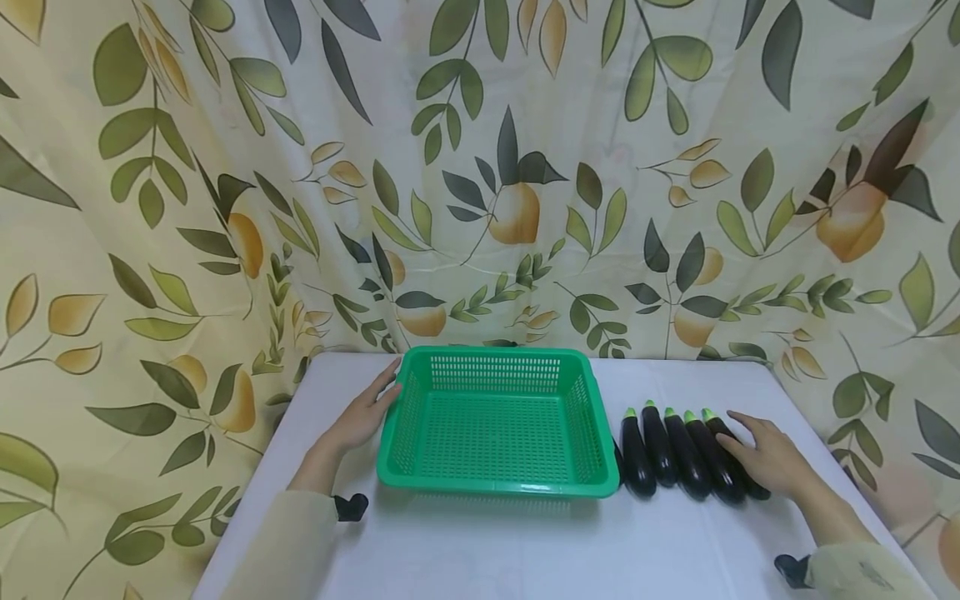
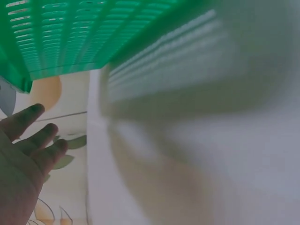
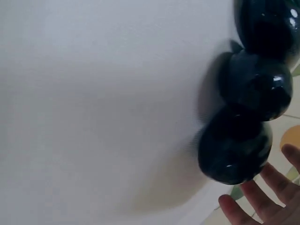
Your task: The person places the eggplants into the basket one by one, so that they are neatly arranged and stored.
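Observation:
A green plastic basket (image 1: 491, 425) with slotted walls stands on the white table, its inside bare. My left hand (image 1: 367, 410) is at its left rim with fingers fairly straight; in the left wrist view several fingertips (image 2: 49, 129) show apart from the slotted wall (image 2: 70, 33). To the basket's right, several dark purple eggplants (image 1: 686, 454) with green stem ends lie side by side. My right hand (image 1: 776, 454) rests against the rightmost eggplant (image 1: 738, 467), fingers spread. The right wrist view shows the rounded end of an eggplant (image 3: 234, 145) beside the fingers (image 3: 255, 199).
One more eggplant (image 1: 617, 462) is partly hidden by the basket's right side. A white cloth covers the table (image 1: 480, 554). A curtain (image 1: 480, 208) with leaves and fruit hangs behind the table and along its left side.

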Motion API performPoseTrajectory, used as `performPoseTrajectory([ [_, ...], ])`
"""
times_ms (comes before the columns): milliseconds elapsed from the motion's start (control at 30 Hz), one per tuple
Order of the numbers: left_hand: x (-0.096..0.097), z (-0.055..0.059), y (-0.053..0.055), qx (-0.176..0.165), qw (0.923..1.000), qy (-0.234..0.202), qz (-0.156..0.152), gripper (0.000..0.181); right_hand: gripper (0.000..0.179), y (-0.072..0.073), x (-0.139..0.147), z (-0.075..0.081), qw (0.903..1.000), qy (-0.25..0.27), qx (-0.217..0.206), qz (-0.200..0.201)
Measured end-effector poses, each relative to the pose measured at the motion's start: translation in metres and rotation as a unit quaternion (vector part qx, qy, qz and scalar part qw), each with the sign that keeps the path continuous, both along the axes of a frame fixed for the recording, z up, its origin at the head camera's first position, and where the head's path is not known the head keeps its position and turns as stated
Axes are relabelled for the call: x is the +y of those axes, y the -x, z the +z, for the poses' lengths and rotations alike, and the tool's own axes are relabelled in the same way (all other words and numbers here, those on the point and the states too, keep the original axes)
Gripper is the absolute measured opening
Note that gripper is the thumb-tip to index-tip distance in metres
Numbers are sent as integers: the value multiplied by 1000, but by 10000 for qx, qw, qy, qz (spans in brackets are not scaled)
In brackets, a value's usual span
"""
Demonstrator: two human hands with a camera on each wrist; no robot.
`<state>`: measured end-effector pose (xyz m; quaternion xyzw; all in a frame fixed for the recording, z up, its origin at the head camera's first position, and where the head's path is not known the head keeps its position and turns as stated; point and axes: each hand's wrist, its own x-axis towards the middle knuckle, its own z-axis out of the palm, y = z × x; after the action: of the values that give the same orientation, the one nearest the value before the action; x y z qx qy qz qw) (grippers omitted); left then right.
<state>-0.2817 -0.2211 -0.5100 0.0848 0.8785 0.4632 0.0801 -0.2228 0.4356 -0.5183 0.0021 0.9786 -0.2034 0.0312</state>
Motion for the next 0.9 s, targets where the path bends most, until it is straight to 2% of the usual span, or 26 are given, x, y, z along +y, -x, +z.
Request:
performPoseTrajectory([
  [200,0,-6,-4,9,9982,-591,-28,59,68,-4,8,-6,9999,158,-17,-58],
  [500,1,-17,-10,-359,9913,-1257,126,52,64,-7,13,-12,9995,315,14,-76],
  [633,2,-23,-14,-528,9871,-1501,200,49,64,-8,14,-13,9993,338,-71,-118],
  [900,4,-32,-18,-652,9813,-1788,299,49,69,-10,14,-15,9977,476,-376,-301],
])
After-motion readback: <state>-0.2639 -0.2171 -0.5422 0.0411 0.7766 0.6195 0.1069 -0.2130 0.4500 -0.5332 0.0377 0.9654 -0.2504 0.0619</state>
